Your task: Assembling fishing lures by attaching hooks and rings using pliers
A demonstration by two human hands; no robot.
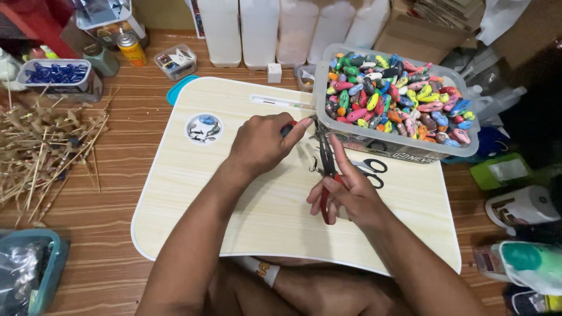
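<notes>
Both grips are closed on small work: the right hand squeezes red-handled pliers with their dark jaws pointing up towards the left hand, and the left hand pinches a small red lure between thumb and fingertips. The lure sits just above the plier tips, over the middle of the pale wooden board that serves as a worktop. A small metal hook lies on the board just beside the pliers, on their left.

Behind the hands, a clear plastic tub heaped with painted lures overlaps the board's far right corner. Black scissors lie near its front wall. A round dish of tiny metal parts rests on the board to the left, well apart from the hands.

Risks, as I judge them: the lure is tiny and held only by fingertips, so a hard twist from the pliers could flick it out or pinch a finger. The loose hook could snag the right wrist or be swept off the board. A careless elbow could tip the overhanging tub.
</notes>
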